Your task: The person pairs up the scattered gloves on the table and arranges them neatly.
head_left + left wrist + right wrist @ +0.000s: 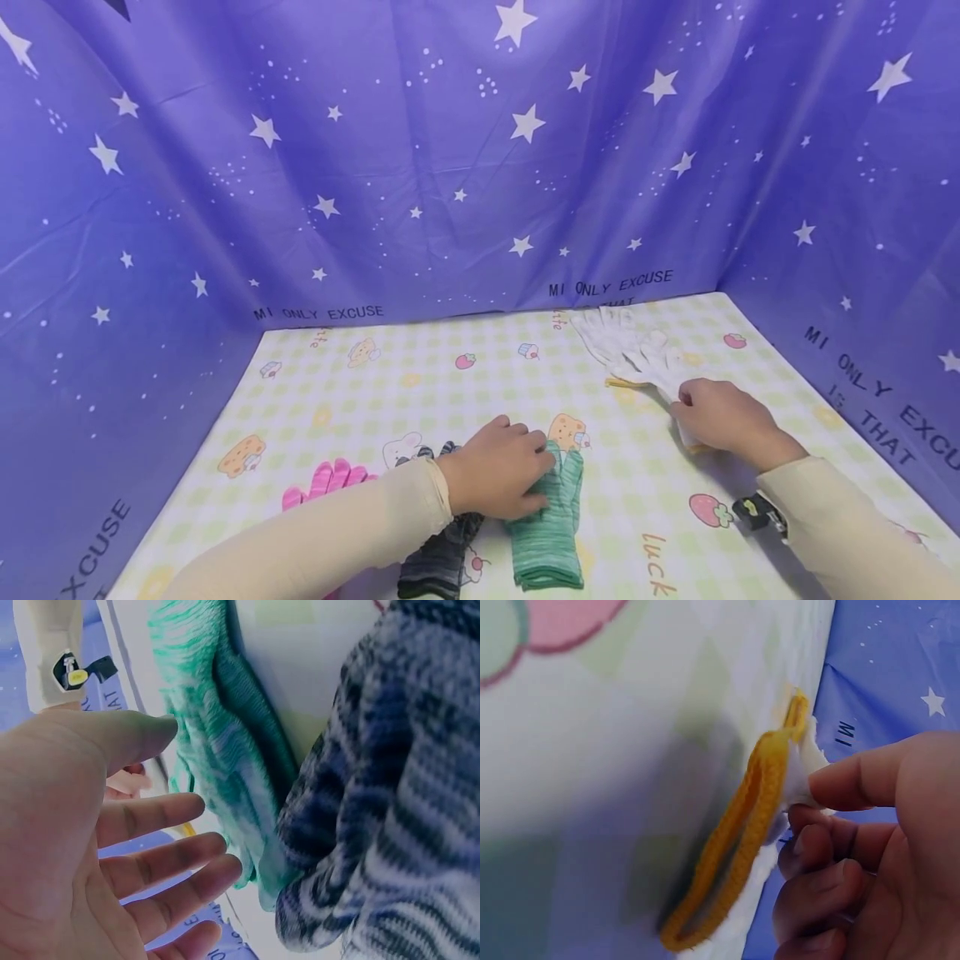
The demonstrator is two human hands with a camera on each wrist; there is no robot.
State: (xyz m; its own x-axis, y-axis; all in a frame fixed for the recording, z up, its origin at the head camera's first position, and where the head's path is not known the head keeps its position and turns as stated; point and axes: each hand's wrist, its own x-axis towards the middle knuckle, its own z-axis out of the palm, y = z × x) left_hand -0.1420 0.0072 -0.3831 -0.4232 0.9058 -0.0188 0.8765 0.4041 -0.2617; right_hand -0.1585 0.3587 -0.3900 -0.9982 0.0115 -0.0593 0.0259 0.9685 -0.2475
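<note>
My right hand pinches a white knit glove near its cuff, between thumb and index finger. The yellow cuff edge hangs beside the fingertips in the right wrist view. Farther back, white gloves lie spread on the table, fingers toward the backdrop. Over the green striped gloves hovers my left hand, palm down with loosely spread fingers and nothing held. Whether any fingertip touches the green knit, I cannot tell. Black-and-grey striped gloves lie left of the green ones, partly hidden under the left forearm.
A pink glove shows behind the left sleeve, mostly covered. The table wears a green-checked cloth with cartoon prints. Purple star-printed curtains rise along its back and both sides.
</note>
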